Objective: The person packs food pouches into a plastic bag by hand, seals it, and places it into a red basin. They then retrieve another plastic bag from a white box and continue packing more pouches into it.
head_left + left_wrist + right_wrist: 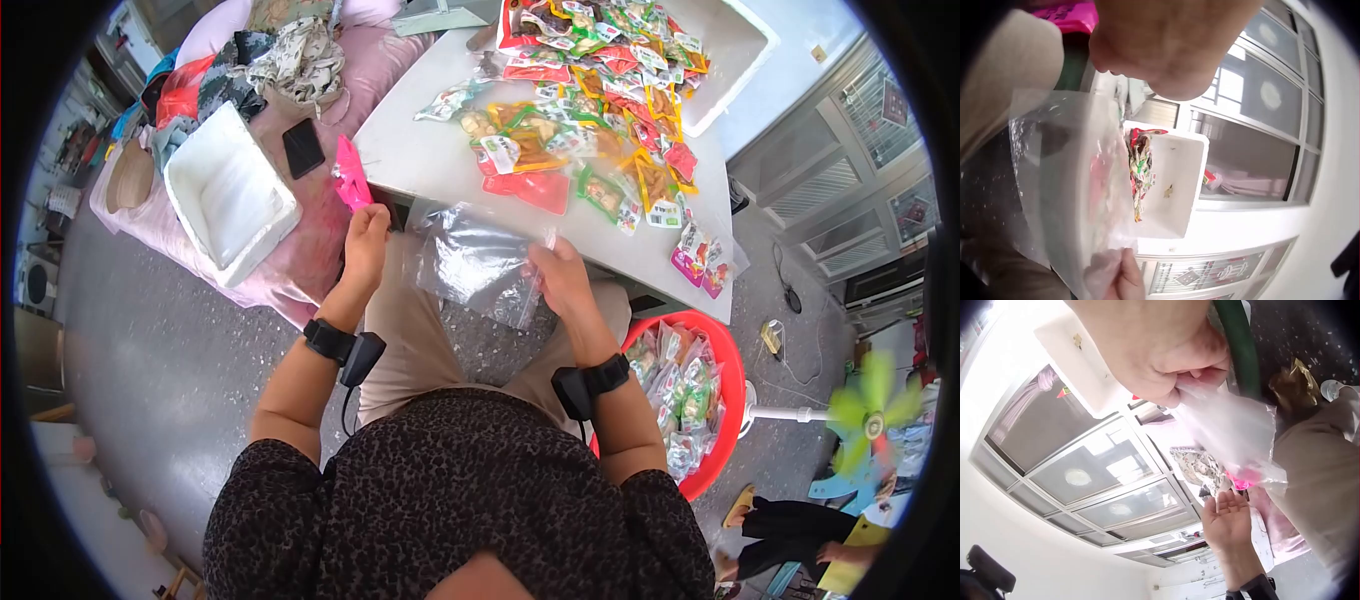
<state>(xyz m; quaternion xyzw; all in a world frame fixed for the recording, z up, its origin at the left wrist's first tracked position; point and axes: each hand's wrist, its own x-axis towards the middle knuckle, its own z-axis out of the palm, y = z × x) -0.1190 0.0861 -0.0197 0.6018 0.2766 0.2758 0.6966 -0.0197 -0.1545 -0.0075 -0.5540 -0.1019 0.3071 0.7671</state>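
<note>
In the head view, my right hand (pixel 562 277) pinches a clear plastic zip bag (pixel 470 262) near its right edge. The bag hangs flat over my lap in front of the table edge, and nothing shows inside it. In the right wrist view the fingers of that hand curl round the bag's gathered film (pixel 1229 419). My left hand (pixel 367 245) is to the left of the bag, its palm and loosely extended fingers showing in the right wrist view. Just beyond its fingertips is a bright pink packet (pixel 350 175) by the table's left corner.
Snack packets (pixel 535 135) are heaped on the white table (pixel 420 150), beside a white foam box (pixel 735 70). A red basin (pixel 735 375) of bagged packets stands right. Left, a foam box (pixel 225 190) and phone (pixel 303 148) lie on a bed. A green fan (pixel 873 425) stands right.
</note>
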